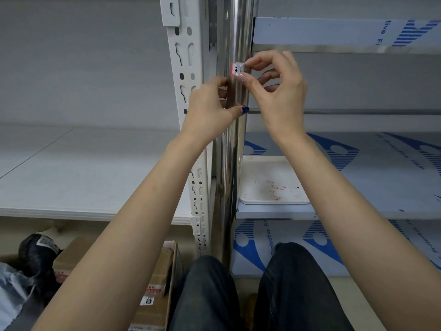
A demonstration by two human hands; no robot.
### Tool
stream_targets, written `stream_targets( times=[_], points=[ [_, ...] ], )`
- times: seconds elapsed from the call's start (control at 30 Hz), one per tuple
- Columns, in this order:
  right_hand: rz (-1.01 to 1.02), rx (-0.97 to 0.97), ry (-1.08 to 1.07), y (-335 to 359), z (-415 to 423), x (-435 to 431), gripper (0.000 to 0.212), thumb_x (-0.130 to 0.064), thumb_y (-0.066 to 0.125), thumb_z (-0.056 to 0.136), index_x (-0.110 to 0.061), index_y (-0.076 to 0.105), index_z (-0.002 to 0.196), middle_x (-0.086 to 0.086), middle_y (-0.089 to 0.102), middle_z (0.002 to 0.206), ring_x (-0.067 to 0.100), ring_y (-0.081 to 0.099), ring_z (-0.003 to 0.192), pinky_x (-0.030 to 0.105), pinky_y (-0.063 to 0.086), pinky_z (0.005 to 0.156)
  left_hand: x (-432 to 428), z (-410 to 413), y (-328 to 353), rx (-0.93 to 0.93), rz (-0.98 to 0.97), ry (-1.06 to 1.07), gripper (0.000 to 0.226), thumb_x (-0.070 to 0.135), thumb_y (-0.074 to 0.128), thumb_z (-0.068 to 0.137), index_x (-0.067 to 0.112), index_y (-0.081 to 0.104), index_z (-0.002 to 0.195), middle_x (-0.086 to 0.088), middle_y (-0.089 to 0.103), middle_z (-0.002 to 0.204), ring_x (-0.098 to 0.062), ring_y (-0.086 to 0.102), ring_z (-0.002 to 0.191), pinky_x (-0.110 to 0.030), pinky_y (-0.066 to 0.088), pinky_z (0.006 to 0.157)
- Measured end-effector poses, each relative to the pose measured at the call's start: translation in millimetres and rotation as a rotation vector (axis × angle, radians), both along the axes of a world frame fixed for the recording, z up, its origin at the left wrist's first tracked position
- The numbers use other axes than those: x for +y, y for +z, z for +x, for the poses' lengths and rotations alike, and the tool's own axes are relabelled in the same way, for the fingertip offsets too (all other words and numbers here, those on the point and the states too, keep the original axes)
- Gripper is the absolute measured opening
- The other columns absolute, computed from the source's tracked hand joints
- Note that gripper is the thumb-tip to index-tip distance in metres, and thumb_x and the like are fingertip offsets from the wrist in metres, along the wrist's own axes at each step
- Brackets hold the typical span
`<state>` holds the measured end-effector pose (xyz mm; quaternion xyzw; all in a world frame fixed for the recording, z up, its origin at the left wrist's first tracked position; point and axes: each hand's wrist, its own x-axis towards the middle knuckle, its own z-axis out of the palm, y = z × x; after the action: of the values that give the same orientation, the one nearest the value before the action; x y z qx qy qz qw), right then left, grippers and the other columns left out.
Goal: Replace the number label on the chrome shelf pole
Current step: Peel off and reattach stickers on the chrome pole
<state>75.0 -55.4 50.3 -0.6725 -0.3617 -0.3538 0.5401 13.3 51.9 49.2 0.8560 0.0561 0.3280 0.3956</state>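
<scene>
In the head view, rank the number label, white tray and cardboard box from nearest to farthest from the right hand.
1. Number label: on the chrome pole, pinched by the right hand.
2. White tray: on the shelf below, right of the pole.
3. Cardboard box: far down at lower left.

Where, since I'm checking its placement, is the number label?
Head view, upper centre: the number label is against the chrome pole, its right edge pinched by the right hand, above the left hand.
</scene>
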Motion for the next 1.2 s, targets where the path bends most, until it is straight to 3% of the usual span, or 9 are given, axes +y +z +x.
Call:
stream_targets(
  times=[0.27,0.5,0.63,0.73,0.87,0.93,1.07,1.13,1.2],
  points=[
    [0.002,-0.065,-0.075,4.4,-0.7,8.1,0.011,-0.024,0.067,0.085,-0.013,0.068,0.087,0.004,0.062,0.092,0.005,0.057,0.081,0.022,0.049,0.070,-1.3,-1.4,-6.2,-0.051,0.010,0.005,0.048,0.015,0.071,0.080,0.012,0.054,0.125,0.001,0.065,0.102,-0.007,0.063,0.086,-0.003,0.045,0.073],
    [0.039,-0.027,-0.122,3.9,-6.1,12.6,0.012,-0.026,0.067,0.084,-0.014,0.069,0.083,-0.001,0.064,0.090,0.006,0.059,0.080,0.026,0.049,0.071,-2.0,-4.7,-8.8,-0.057,0.007,-0.006,0.048,0.014,0.070,0.080,0.011,0.053,0.125,0.001,0.063,0.094,-0.011,0.066,0.087,-0.016,0.049,0.082],
    [0.021,0.007,-0.129,4.3,-6.6,13.5,0.012,-0.026,0.065,0.084,-0.014,0.069,0.083,-0.001,0.064,0.090,0.007,0.057,0.080,0.031,0.049,0.071,-2.8,-5.2,-9.1,-0.066,0.001,-0.007,0.048,0.013,0.070,0.081,0.010,0.052,0.126,-0.005,0.067,0.102,-0.014,0.066,0.088,-0.018,0.049,0.084],
    [-0.025,0.021,-0.120,-1.2,-7.9,10.1,0.011,-0.023,0.065,0.086,-0.013,0.068,0.085,-0.001,0.063,0.090,0.006,0.055,0.080,0.027,0.048,0.071,-2.6,-5.5,-9.9,-0.063,-0.006,-0.003,0.049,0.014,0.069,0.081,0.011,0.052,0.127,0.000,0.064,0.097,-0.010,0.063,0.083,-0.010,0.045,0.078],
    [-0.020,0.076,-0.085,-12.2,-6.4,0.4,0.010,-0.019,0.064,0.087,-0.010,0.069,0.087,-0.005,0.059,0.087,0.000,0.052,0.073,0.014,0.045,0.068,-1.7,-4.2,-11.4,-0.059,-0.014,-0.002,0.050,0.016,0.070,0.082,0.013,0.051,0.128,-0.004,0.068,0.105,-0.010,0.065,0.087,-0.011,0.046,0.080],
    [-0.005,0.131,-0.093,-17.3,-2.1,-5.3,0.015,-0.021,0.061,0.090,-0.009,0.069,0.089,-0.003,0.061,0.087,0.004,0.056,0.074,0.015,0.046,0.067,-1.9,-3.6,-12.2,-0.058,-0.024,-0.003,0.049,0.017,0.070,0.082,0.013,0.051,0.127,-0.004,0.068,0.105,-0.009,0.065,0.086,-0.011,0.047,0.080],
    [-0.017,0.217,-0.142,-24.1,4.1,-17.3,0.014,-0.023,0.067,0.087,-0.011,0.070,0.090,-0.003,0.066,0.086,0.004,0.058,0.070,0.005,0.042,0.066,-1.5,-2.4,-14.0,-0.068,-0.030,0.002,0.048,0.017,0.070,0.082,0.014,0.052,0.127,-0.003,0.067,0.104,-0.007,0.062,0.085,0.001,0.042,0.072],
    [0.019,0.264,-0.153,-23.1,7.4,-21.1,0.011,-0.024,0.074,0.080,-0.015,0.069,0.083,-0.009,0.065,0.076,0.000,0.057,0.064,0.007,0.045,0.064,-1.3,-2.2,-14.5,-0.075,-0.032,0.005,0.049,0.017,0.070,0.082,0.014,0.052,0.127,-0.003,0.067,0.105,-0.007,0.062,0.084,0.003,0.041,0.071],
    [0.045,0.310,-0.153,-20.0,11.9,-22.6,0.012,-0.027,0.078,0.076,-0.018,0.070,0.078,-0.008,0.065,0.068,0.004,0.061,0.062,0.019,0.053,0.064,-1.3,-2.1,-15.1,-0.077,-0.036,0.003,0.050,0.017,0.070,0.082,0.013,0.052,0.128,-0.004,0.068,0.106,-0.008,0.063,0.087,0.002,0.041,0.072]
  ],
)
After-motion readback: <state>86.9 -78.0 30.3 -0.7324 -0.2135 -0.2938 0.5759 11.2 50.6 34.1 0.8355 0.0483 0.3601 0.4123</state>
